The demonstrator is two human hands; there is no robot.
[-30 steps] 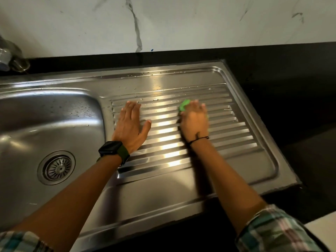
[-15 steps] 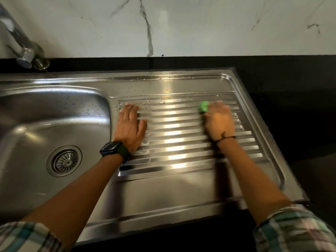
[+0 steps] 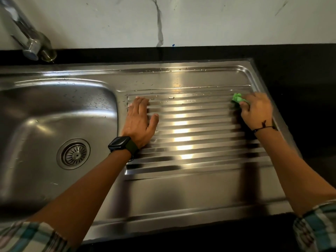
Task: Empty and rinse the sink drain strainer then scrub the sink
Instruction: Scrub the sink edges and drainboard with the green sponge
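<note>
A steel sink (image 3: 54, 110) fills the left, with its round drain strainer (image 3: 74, 154) seated in the basin floor. To its right lies the ribbed steel drainboard (image 3: 190, 128). My left hand (image 3: 140, 120) rests flat on the ribs' left end, fingers straight, a dark watch on the wrist. My right hand (image 3: 256, 110) grips a green scrub pad (image 3: 237, 98) and presses it on the ribs near the drainboard's far right edge. Most of the pad is hidden under the fingers.
A chrome tap (image 3: 30, 42) rises at the back left. Black countertop (image 3: 300, 70) borders the sink behind and to the right, below a white marble wall (image 3: 200, 20). Water drops (image 3: 163, 84) dot the back of the drainboard.
My right hand has slid the green pad rightward along the ribs, from the middle to the right edge. My left hand has stayed flat in place.
</note>
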